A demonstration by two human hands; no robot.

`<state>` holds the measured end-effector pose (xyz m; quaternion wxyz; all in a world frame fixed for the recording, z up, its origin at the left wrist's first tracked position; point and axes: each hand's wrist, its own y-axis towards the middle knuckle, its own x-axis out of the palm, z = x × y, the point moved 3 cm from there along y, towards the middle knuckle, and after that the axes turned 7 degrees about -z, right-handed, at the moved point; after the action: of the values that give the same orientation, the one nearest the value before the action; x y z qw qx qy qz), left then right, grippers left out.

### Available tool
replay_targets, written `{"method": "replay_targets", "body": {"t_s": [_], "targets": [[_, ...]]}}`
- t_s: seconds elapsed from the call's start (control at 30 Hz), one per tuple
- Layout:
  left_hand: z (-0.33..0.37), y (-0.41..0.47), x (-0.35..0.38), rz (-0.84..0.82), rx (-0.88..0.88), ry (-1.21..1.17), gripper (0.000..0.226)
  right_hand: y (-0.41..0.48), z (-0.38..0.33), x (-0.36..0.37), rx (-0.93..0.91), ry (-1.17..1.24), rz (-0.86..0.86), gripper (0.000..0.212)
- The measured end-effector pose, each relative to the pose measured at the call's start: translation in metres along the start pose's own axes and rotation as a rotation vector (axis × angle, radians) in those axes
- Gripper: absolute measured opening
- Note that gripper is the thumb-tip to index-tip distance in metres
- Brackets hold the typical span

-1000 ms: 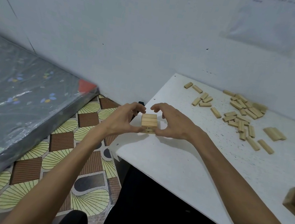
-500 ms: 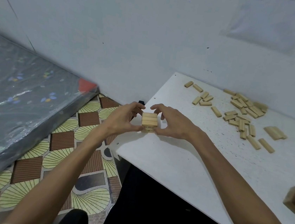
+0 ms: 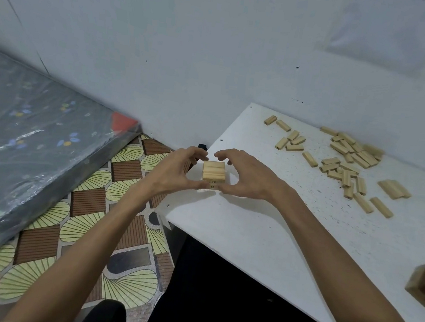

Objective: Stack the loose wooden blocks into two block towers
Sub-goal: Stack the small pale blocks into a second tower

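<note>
Head view — left hand (image 3: 175,175) and right hand (image 3: 246,176) still cup the block tower (image 3: 213,171)

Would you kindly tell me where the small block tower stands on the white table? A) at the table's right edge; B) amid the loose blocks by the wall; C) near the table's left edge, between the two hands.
C: the small block tower stands near the left edge of the white table, with the left hand and the right hand curled round it, apart from the loose blocks.
</note>
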<state>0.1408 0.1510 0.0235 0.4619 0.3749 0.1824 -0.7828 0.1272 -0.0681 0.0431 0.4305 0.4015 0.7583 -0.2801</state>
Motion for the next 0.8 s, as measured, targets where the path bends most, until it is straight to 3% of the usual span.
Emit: {"method": "replay_targets", "body": {"t_s": [0.37, 0.63, 0.8], "targets": [[0.011, 0.002, -0.004, -0.023, 0.028, 0.009, 0.089, -0.004, 0.0, -0.003, 0.013, -0.053, 0.025, 0.066], [0.031, 0.016, 0.001, 0.01, 0.135, 0.139, 0.048, -0.029, 0.004, -0.017, 0.084, -0.082, 0.073, 0.053], [0.047, 0.032, 0.003, -0.02, 0.114, 0.305, 0.064, -0.052, 0.014, -0.022, 0.147, -0.11, 0.096, 0.052]]}}
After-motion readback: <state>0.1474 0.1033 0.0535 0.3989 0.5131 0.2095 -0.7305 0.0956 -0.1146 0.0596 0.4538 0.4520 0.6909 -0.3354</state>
